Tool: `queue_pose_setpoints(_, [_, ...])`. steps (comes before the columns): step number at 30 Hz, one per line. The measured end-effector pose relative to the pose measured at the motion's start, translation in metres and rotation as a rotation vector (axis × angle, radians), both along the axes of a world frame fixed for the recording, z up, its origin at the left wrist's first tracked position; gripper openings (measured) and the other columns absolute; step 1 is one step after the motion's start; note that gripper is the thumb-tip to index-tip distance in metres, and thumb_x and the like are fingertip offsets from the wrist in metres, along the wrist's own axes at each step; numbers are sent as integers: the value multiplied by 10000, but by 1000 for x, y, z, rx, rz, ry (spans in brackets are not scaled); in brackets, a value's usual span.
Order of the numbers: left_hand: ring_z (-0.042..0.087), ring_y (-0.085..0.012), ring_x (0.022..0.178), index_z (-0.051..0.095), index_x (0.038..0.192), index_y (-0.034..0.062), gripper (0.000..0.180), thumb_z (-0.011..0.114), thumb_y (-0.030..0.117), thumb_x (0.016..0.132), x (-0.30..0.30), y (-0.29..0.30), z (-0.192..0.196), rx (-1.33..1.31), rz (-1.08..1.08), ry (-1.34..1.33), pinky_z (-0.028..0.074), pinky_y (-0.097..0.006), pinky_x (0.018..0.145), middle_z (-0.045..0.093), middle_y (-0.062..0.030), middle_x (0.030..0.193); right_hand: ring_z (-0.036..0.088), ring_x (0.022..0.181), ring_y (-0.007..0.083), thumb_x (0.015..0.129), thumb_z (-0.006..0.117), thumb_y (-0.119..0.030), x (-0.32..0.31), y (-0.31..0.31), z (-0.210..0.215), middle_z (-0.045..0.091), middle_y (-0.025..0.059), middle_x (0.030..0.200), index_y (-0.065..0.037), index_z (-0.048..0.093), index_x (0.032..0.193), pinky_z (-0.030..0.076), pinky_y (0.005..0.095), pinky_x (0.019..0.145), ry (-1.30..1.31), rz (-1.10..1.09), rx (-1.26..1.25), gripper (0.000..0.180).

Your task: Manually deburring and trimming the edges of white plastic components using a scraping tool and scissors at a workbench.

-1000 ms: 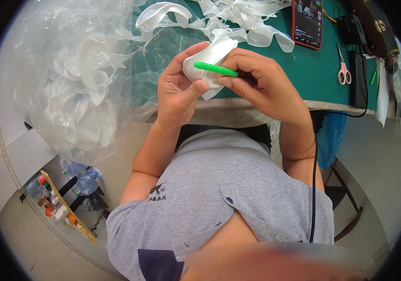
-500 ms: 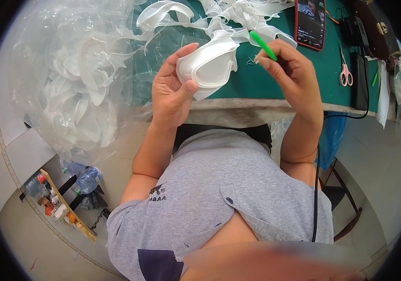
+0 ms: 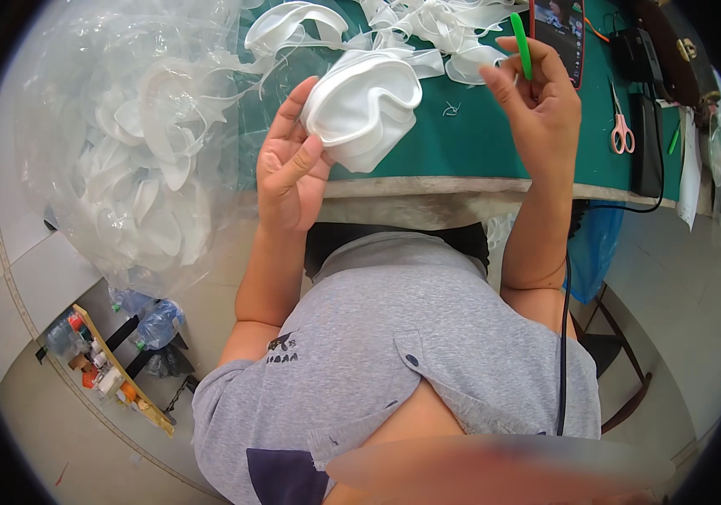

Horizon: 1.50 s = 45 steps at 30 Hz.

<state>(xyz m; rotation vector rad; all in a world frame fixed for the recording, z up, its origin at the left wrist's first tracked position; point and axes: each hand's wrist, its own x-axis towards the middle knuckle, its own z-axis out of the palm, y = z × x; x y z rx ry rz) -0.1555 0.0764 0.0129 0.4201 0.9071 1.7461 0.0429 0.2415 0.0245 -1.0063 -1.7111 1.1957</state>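
My left hand (image 3: 286, 172) pinches the near left edge of a white moulded, cup-shaped fabric piece (image 3: 350, 105) between thumb and fingers. Its hollow, with a raised curved rim, shows, and a flat white strip runs from its far side toward the pile behind. To the right and apart from the piece, my right hand (image 3: 545, 114) is raised over the table and closed on a slim bright green tool (image 3: 521, 46). Which kind of tool it is, I cannot make out. A few loose thread bits (image 3: 451, 109) lie on the green tabletop (image 3: 461, 151) between the hands.
More white cup pieces and strips (image 3: 428, 25) lie tangled at the back. At left stands a large clear plastic bag (image 3: 137, 168) full of white pieces. Toward the right are a red-cased phone (image 3: 558, 42), pink-handled scissors (image 3: 622, 135) and a black cable (image 3: 659, 189).
My right hand has moved right and away from the white piece, with the green tool now pointing more upright. My left hand has shifted slightly left and turned the piece, so its hollow shows more.
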Motion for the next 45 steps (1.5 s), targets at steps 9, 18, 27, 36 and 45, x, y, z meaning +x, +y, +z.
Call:
queue_pose_setpoints(9, [464, -261, 1251, 261, 1413, 4, 651, 623, 68, 875, -10, -15, 0, -80, 30, -29, 383, -440, 1057, 438, -168, 1356, 390, 566, 23, 927, 624, -224, -2, 2, -10, 534, -40, 685, 1, 667, 876, 275, 182, 499, 437, -66, -168, 235])
queue_pose_setpoints(18, [505, -235, 1218, 362, 1376, -19, 676, 661, 323, 874, -2, -18, -13, -187, -246, -327, 387, -402, 1059, 506, -119, 1331, 556, 700, 125, 959, 535, -109, -6, -36, -2, 603, 124, 856, 1, 556, 884, 462, 240, 651, 446, 300, -195, 135])
queue_pose_setpoints(27, [544, -193, 1152, 428, 1331, -1, 573, 694, 197, 864, 14, -14, -8, -122, -265, -206, 435, -356, 989, 542, -95, 1282, 606, 817, 184, 846, 650, 1, -17, -73, -9, 674, 98, 903, -39, 612, 962, 462, 293, 735, 262, 481, 150, 128])
queue_pose_setpoints(36, [575, -165, 1085, 553, 1225, 11, 385, 672, 73, 864, 16, -15, -9, -95, -207, -129, 448, -334, 952, 619, -80, 1164, 595, 781, 226, 770, 720, -46, -14, -72, -2, 665, 83, 922, -60, 645, 928, 456, 311, 693, 179, 497, 360, 176])
queue_pose_setpoints(45, [602, -136, 985, 594, 1090, 32, 275, 703, 71, 841, 19, -13, -9, -104, -140, -28, 465, -313, 901, 651, -58, 1060, 630, 810, 266, 729, 709, -54, -14, -70, -2, 668, 111, 973, -51, 637, 910, 501, 324, 687, -57, 387, 690, 195])
